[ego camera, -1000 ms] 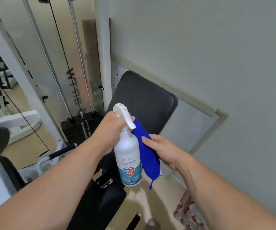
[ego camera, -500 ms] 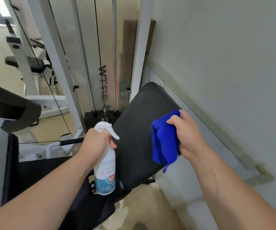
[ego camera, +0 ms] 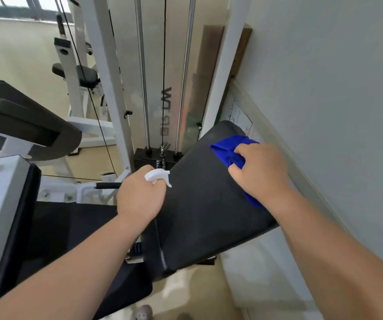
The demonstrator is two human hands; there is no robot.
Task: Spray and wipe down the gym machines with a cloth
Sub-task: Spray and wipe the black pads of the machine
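Blue cloth (ego camera: 228, 150) lies bunched on the black pad (ego camera: 199, 215) of the gym machine, close to the pad's far right corner, the one nearest the wall (ego camera: 324, 88). The right hand (ego camera: 258, 172) sits on top of it with its fingers curled into the folds, holding the cloth against the pad's surface. A strip of the same blue shows below the wrist at the pad's right edge.

The left hand (ego camera: 139, 195) hovers at the pad's left edge, wrapped round the neck of a spray bottle (ego camera: 157, 176). Only the white trigger head shows (the body of the bottle is hidden behind the hand), and its nozzle points right, across the pad.

The pad is tilted, with its far end higher and close to the wall. Just beyond its far left corner stands a black weight stack (ego camera: 153, 158), with two chrome guide rods (ego camera: 142, 72) and a dark cable (ego camera: 164, 65) rising from it between white frame posts (ego camera: 102, 65). A short black-gripped handle (ego camera: 107, 185) sticks out just left of the left hand. Further left and back stands another white machine with a black padded seat (ego camera: 86, 76).
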